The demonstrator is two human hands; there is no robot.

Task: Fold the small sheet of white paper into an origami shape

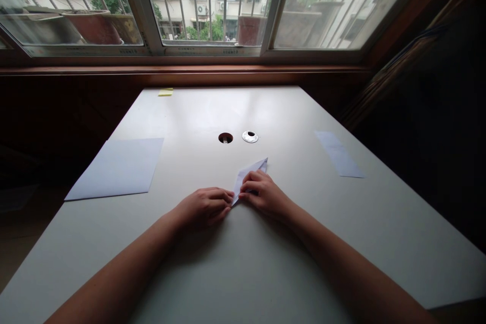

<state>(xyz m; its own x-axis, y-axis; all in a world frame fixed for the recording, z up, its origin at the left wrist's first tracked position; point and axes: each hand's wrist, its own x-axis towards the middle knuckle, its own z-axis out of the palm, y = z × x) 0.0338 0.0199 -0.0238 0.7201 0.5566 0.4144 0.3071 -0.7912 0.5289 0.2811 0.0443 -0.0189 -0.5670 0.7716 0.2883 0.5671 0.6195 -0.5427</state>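
A small folded piece of white paper point(246, 173) lies at the middle of the white table, its pointed tip aimed away from me to the right. My left hand point(208, 205) is closed at the paper's near left edge, fingertips pressed on its lower corner. Over the paper's right side, my right hand point(261, 192) has its fingers curled, pinching the near part of it. The fingers hide part of the paper's lower right edge.
A stack of white paper point(117, 167) lies at the left table edge, and a paper strip point(339, 154) at the right. Beyond my hands are a round cable hole point(225, 138) and a metal grommet point(250, 136). Yellow sticky notes point(165, 92) lie at the far edge, below a barred window.
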